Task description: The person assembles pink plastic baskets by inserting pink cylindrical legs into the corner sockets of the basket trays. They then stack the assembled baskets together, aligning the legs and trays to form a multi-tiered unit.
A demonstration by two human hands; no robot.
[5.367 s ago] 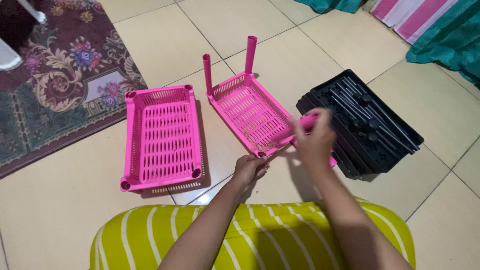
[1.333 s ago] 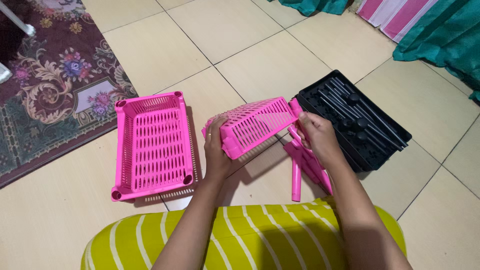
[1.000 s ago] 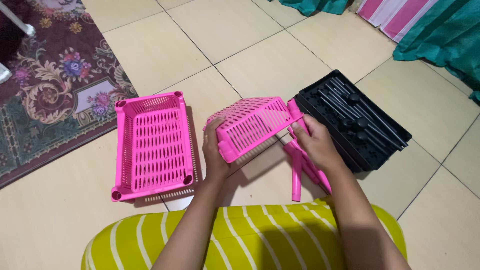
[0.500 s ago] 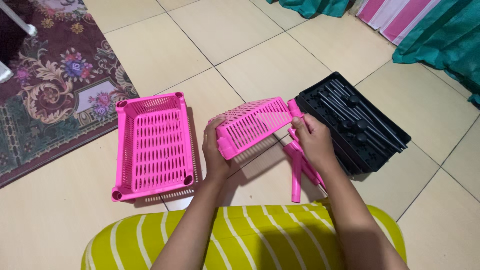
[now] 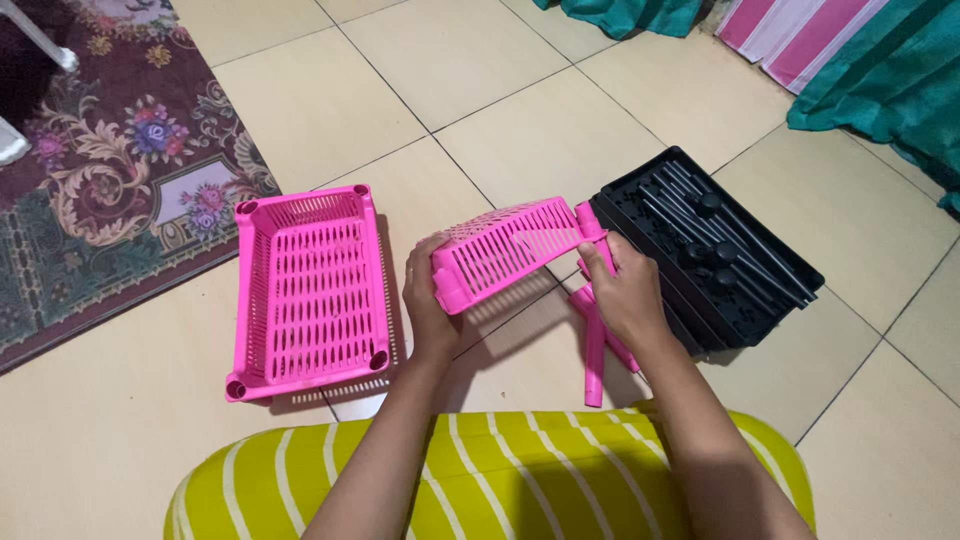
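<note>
We see two bright pink trays, both with slotted, perforated bottoms: the flat pink tray [image 5: 310, 290] on the floor and the tilted pink tray [image 5: 510, 250] between the hands. The loose tubes [image 5: 595, 345] are the same pink. The tray of rods [image 5: 720, 255] is plain black. The floor tiles [image 5: 560, 130] are cream with dark grout lines. The rug [image 5: 110, 190] is maroon with floral scrollwork. The cushion [image 5: 520, 480] is lime with white stripes, and the curtain [image 5: 890, 80] is teal.

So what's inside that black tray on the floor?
The black tray holds a bundle of black rods, some with round knobs. The right hand and the pink basket it holds cover the tray's near corner, so that part stays hidden.
</note>
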